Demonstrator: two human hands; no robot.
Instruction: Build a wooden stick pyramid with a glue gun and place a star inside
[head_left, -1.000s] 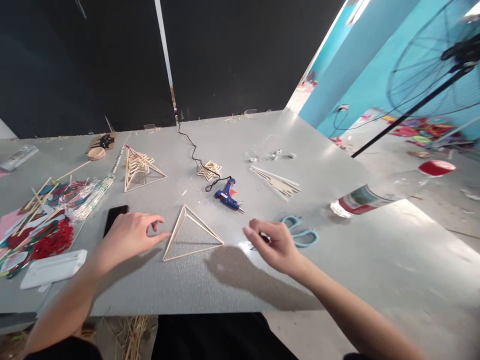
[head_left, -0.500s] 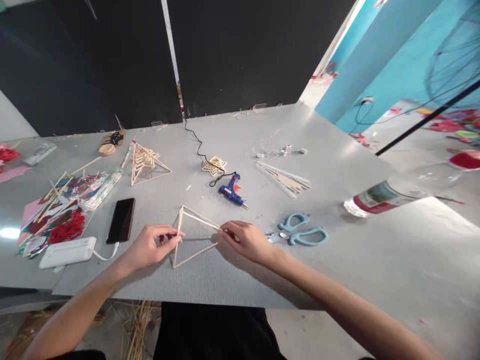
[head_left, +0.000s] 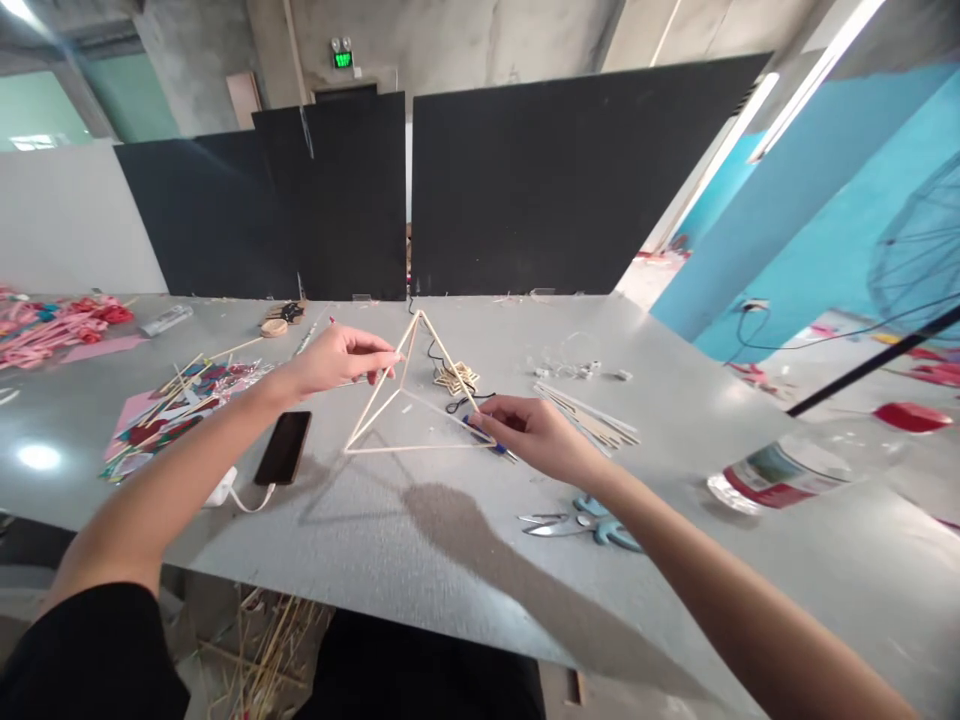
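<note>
Pale wooden-stick pyramid (head_left: 402, 391) has risen to mid-frame. Bare left hand (head_left: 341, 361) pinches its left edge, fingertips closed; bare right hand (head_left: 531, 430) likewise, near its right corner.

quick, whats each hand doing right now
Left hand: closed, holding the stick frame on its left edge.
Right hand: closed, holding the same frame near its right corner.

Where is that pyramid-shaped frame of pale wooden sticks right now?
In the head view, the frame is slightly left of centre, held by the person's left hand and right hand, with a black smartphone lying on the grey table to its left.
</note>
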